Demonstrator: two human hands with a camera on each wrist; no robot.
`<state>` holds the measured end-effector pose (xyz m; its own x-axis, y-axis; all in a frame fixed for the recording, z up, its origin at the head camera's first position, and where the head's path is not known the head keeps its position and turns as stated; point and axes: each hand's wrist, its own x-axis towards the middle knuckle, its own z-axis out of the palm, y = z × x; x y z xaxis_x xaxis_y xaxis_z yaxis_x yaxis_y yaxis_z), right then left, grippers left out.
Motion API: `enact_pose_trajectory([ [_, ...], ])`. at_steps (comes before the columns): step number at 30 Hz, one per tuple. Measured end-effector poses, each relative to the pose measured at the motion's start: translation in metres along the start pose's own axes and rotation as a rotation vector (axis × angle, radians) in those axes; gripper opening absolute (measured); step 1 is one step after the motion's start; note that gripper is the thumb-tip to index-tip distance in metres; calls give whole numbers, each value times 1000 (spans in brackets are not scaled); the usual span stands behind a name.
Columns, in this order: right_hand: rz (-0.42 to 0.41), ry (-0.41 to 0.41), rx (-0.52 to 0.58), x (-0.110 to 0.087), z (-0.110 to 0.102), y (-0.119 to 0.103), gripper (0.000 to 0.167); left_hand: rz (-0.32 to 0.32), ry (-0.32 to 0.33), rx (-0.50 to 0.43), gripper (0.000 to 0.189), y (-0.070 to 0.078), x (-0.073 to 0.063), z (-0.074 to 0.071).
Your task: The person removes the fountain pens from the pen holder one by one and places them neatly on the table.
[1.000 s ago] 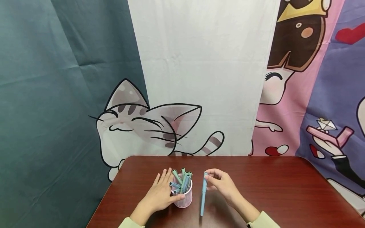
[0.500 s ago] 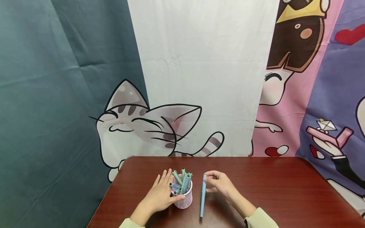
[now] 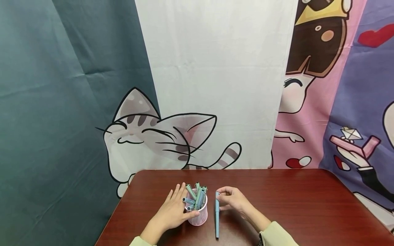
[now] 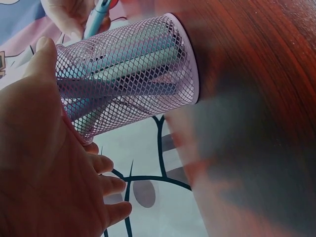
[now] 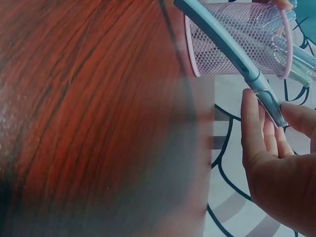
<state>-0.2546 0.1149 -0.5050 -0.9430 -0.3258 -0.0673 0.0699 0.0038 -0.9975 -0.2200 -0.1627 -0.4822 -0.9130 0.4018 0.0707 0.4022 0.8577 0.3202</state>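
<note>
A pink mesh pen cup (image 3: 198,218) stands on the table, holding several green and blue pens (image 3: 199,198). Against its left side rests my left hand (image 3: 172,209), fingers spread and straight, thumb lying across the cup's front near the rim. To the right of the cup, my right hand (image 3: 234,200) pinches a light blue capped pen (image 3: 217,218) between thumb and fingers at its clip end (image 5: 270,106). The pen's other end points down toward the person. In the left wrist view, pens show through the mesh (image 4: 123,74).
The reddish-brown wooden table (image 3: 292,198) has rounded far corners. Behind it hangs a printed cloth backdrop (image 3: 215,68) with a cartoon cat (image 3: 144,143) and other cartoon figures. Light green sleeves (image 3: 278,234) cover the forearms.
My right hand has moved a little left and nearer to the person with the blue pen, which now points more directly toward the person. My left hand stays at the cup.
</note>
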Motion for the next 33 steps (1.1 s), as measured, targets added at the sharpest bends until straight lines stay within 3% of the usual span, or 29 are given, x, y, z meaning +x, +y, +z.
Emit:
enact_pose_trajectory([
  [17,60,-44,-9,13,-1,19,40,4,-1,-14,107,1,-1,0],
  [33,100,51,-142,20,4,28,26,9,3,-6,109,-1,0,2],
])
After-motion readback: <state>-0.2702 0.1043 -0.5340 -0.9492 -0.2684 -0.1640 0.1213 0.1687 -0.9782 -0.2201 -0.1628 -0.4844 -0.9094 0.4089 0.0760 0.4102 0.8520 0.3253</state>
